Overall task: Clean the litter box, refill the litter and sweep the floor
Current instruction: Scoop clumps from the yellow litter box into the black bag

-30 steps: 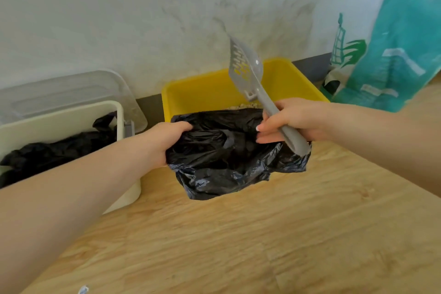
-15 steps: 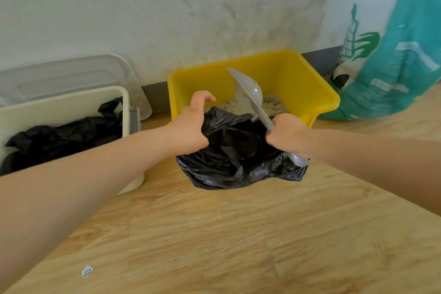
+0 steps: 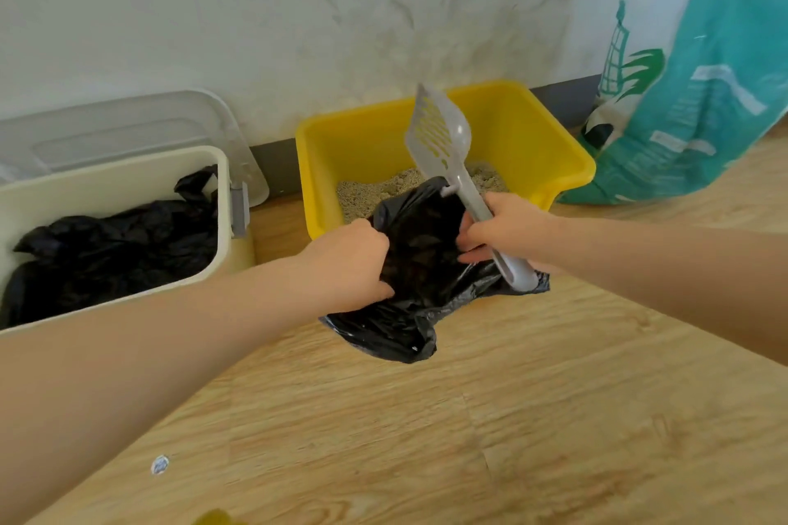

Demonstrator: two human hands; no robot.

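A yellow litter box (image 3: 533,115) with pale litter (image 3: 371,192) in it stands against the wall. In front of it a black plastic bag (image 3: 418,269) is held open above the wooden floor. My left hand (image 3: 347,258) grips the bag's left rim. My right hand (image 3: 507,226) holds the grey slotted scoop (image 3: 439,132) by its handle, blade pointing up over the box, and its fingers also pinch the bag's right rim. The bag's inside is dark.
A cream bin (image 3: 115,183) lined with a black bag stands at the left, its clear lid (image 3: 128,128) leaning on the wall. A teal and white litter sack (image 3: 699,98) leans at the right. A small white scrap (image 3: 160,464) lies on the floor.
The scoop's blade has swung from low inside the bag's mouth to upright over the box. My left hand's fingers have closed onto the bag's rim. The bag hangs a little lower.
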